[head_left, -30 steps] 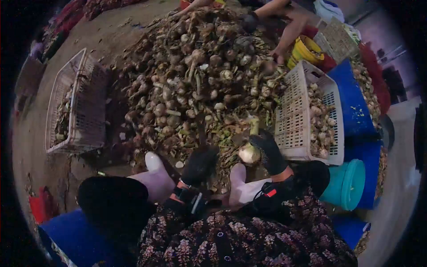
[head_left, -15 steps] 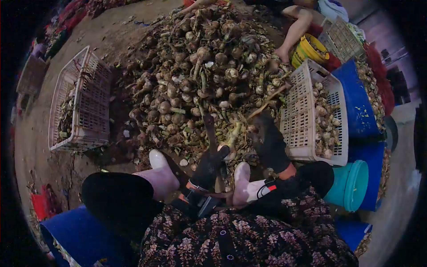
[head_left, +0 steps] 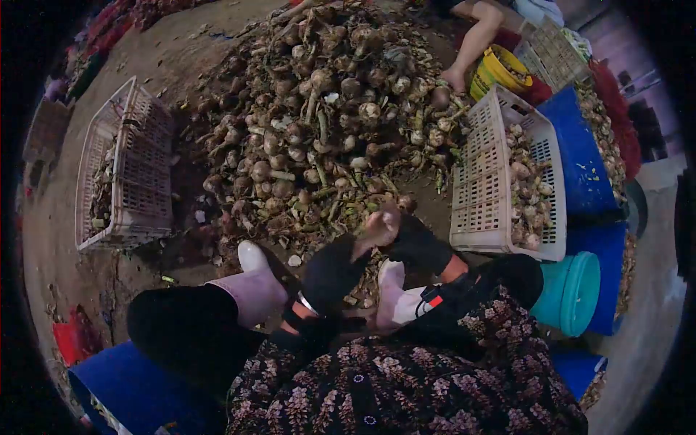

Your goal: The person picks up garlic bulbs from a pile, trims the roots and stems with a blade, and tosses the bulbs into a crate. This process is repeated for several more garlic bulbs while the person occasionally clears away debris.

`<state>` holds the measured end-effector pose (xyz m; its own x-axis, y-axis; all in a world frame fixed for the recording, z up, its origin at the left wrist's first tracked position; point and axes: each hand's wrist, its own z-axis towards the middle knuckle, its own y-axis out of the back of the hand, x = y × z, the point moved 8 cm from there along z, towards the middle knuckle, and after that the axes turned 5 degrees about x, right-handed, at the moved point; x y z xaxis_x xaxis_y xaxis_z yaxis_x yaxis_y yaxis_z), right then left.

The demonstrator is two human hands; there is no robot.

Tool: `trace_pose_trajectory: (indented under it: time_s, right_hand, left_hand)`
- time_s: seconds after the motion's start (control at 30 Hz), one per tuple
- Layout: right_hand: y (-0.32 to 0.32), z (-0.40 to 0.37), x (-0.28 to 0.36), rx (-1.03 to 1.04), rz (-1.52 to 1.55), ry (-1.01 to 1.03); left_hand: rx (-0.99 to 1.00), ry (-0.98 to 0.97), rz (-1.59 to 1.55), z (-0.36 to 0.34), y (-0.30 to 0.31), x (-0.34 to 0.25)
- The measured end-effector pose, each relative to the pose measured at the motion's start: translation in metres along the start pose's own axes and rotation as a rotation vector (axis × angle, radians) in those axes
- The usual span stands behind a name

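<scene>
In the head view a pale garlic bulb, blurred by motion, is between my two hands. Its stem end slants down toward my left hand, which wears a black glove and is closed on it. My right hand, also in black, comes from the right with its front end right at the bulb; its fingers are smeared and dark. Just beyond both hands lies a large heap of garlic with roots and dry stems. A pink-white boot and another boot flank the hands from below.
A white crate stands left of the heap, and another crate with garlic bulbs stands right. A teal bucket, blue bins and a yellow bucket line the right side. Another person's bare leg is at the back right.
My right hand has moved left and down, toward my left hand. The garlic bulb is now higher between them. The view has shifted slightly.
</scene>
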<state>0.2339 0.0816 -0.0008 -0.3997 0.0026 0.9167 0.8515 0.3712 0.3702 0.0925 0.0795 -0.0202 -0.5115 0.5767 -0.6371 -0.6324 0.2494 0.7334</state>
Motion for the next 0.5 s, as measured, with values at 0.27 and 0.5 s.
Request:
trace_pose_trajectory:
  time_s: [0.27, 0.5]
  right_hand:
    - [-0.009, -0.018, -0.014, 0.086, 0.091, 0.0]
    - [-0.011, -0.011, -0.004, 0.114, 0.036, 0.032]
  left_hand:
    - [0.203, -0.033, 0.007, 0.01, 0.011, -0.029]
    - [0.219, -0.026, 0.026, 0.012, 0.009, -0.027]
